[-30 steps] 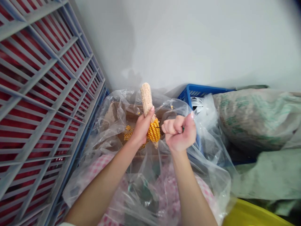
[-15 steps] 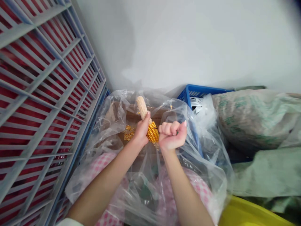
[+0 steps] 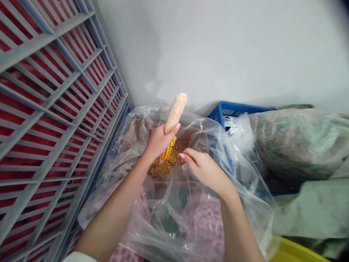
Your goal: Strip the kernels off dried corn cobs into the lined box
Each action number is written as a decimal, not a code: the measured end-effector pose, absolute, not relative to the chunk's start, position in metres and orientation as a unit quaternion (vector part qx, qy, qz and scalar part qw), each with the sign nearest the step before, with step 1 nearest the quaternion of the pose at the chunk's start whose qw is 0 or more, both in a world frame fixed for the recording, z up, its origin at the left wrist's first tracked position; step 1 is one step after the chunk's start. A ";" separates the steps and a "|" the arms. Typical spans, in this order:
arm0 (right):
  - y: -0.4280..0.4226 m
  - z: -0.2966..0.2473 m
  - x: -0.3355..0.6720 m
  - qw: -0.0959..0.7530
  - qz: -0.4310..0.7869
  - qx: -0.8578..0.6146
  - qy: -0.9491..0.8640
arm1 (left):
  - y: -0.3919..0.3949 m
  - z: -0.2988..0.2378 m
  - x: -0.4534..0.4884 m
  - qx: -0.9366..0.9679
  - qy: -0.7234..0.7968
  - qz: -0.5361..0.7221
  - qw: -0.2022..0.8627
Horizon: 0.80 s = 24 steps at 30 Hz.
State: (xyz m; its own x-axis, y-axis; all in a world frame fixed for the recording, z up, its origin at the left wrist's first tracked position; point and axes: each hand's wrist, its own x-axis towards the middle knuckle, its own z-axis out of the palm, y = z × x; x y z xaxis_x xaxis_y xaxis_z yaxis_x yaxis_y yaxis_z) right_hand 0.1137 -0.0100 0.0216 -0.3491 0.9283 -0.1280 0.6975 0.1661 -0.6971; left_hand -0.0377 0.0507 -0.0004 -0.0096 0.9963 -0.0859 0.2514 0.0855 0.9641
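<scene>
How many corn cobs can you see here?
1. The corn cob is gripped in the left hand, tilted above the clear plastic bag, its upper part bare of kernels. More may be hidden in the sack at right.

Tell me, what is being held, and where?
The left hand holds the corn cob at its middle; whether the right hand holds anything is unclear.

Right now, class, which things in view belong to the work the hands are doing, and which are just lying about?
In the job: left hand gripping the corn cob; right hand at its kernel rows; loose kernels; clear plastic bag.
Lying about: blue crate; grey rack; woven sack; yellow bin.
</scene>
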 end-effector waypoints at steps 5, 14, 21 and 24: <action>-0.007 0.009 0.104 0.188 0.339 -0.543 -0.745 | 0.054 -0.003 -0.039 0.527 0.568 0.425 0.469; -0.008 -0.012 0.085 0.236 0.348 -0.547 -0.724 | 0.057 -0.019 -0.048 0.492 0.579 0.428 0.490; -0.012 -0.028 0.071 0.298 0.359 -0.579 -0.669 | 0.059 -0.024 -0.052 0.452 0.609 0.421 0.497; -0.013 -0.037 0.066 0.317 0.365 -0.597 -0.640 | 0.064 -0.031 -0.052 0.435 0.626 0.414 0.498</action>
